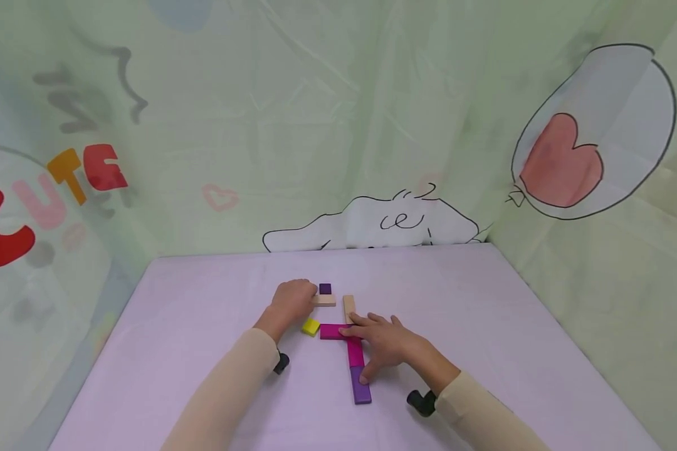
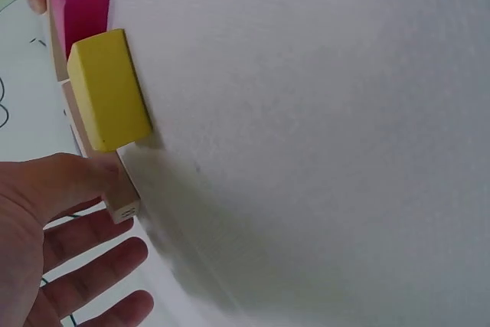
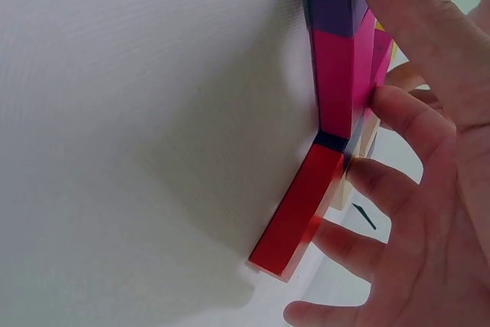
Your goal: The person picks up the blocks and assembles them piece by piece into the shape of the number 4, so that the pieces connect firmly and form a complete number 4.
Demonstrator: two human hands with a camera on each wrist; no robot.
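My left hand (image 1: pixel 293 302) pinches the left end of a plain wooden block (image 1: pixel 326 300) between thumb and index finger; the other fingers extend past it in the left wrist view. A yellow block (image 1: pixel 311 327) lies slanted near that hand. My right hand (image 1: pixel 388 343) rests with spread fingers over a line of blocks. Beneath or beside its fingers are a magenta block (image 1: pixel 331 332) lying crosswise, a second magenta block (image 1: pixel 356 356), a long purple block (image 1: pixel 361 391) and another wooden block (image 1: pixel 348 305). A red block (image 3: pixel 298 212) touches its fingers, hidden from the head view.
A small dark purple block (image 1: pixel 325 289) sits just behind the pinched wooden block. Everything lies on a pale, cloth-covered table (image 1: pixel 203 351). A printed curtain (image 1: pixel 316 125) hangs behind and at the sides. Black wrist devices (image 1: pixel 422 403) show near both cuffs.
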